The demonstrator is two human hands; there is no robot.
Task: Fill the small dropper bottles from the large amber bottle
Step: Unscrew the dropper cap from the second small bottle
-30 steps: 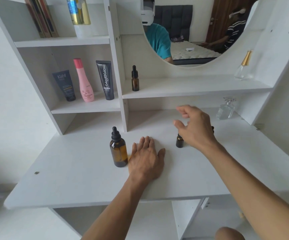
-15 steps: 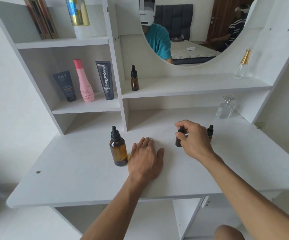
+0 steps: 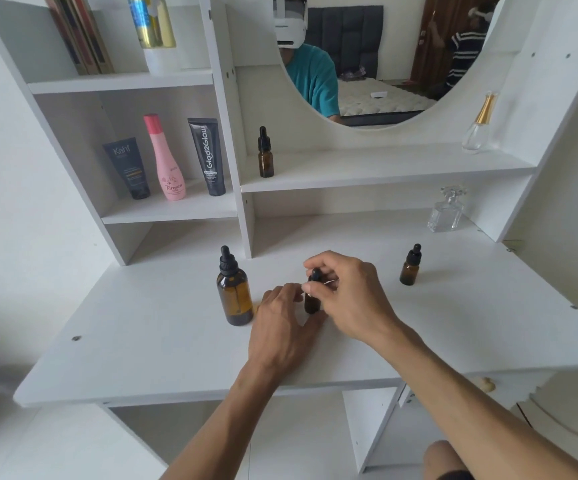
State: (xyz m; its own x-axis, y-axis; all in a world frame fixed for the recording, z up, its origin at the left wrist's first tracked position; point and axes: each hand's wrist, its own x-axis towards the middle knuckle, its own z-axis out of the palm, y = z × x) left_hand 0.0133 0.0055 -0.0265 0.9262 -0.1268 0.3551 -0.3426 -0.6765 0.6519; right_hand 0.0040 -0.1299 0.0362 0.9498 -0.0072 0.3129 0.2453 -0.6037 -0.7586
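The large amber bottle [image 3: 233,296] with a black dropper cap stands upright on the white desk [image 3: 162,344]. Just to its right is a small dropper bottle [image 3: 311,303]. My right hand [image 3: 346,299] pinches its black cap from above. My left hand [image 3: 282,327] holds its lower body, fingers on the left side and thumb below it. A second small dropper bottle [image 3: 409,268] stands alone to the right. A third dropper bottle [image 3: 266,155] stands on the middle shelf.
Three cosmetic tubes and bottles [image 3: 164,161] stand in the left shelf compartment. A clear glass perfume bottle [image 3: 447,213] sits at the back right of the desk, and another with a gold neck [image 3: 479,126] stands on the shelf above. A mirror [image 3: 356,64] rises behind.
My right hand carried the small bottle left, close to the large amber bottle. My left hand lifted off the desk and closed on the small bottle's body.
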